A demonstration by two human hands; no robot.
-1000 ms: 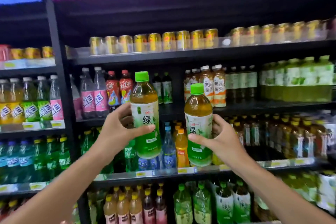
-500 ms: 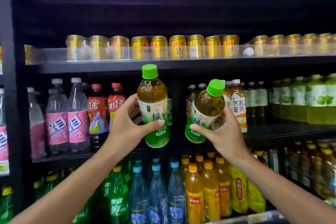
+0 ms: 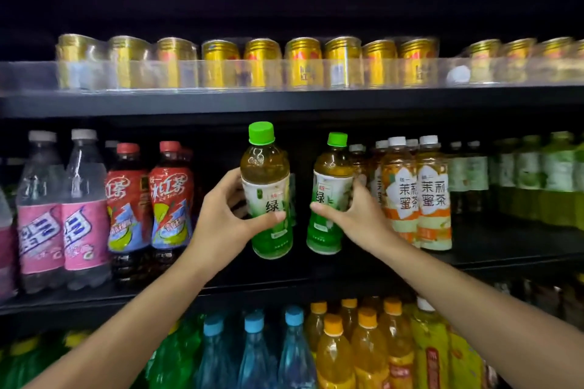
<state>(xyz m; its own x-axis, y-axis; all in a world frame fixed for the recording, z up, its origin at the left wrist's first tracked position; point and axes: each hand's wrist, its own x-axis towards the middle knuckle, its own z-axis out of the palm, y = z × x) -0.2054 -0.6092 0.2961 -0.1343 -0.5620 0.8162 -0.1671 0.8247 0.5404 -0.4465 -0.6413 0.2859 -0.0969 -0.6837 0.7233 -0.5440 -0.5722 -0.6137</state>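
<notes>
- My left hand curls round the label of the left green tea bottle, thumb across the front, and holds it upright just above the front edge of the middle shelf.
- My right hand grips the right green tea bottle at its label. It sits a little deeper in and leans slightly, and I cannot tell whether its base touches the shelf.
- Both bottles are in the dark gap between the red iced tea bottles and the jasmine tea bottles.
- I judge the carrying done: both bottles are at their slot. I have yet to set them down, square them up and let go.
</notes>
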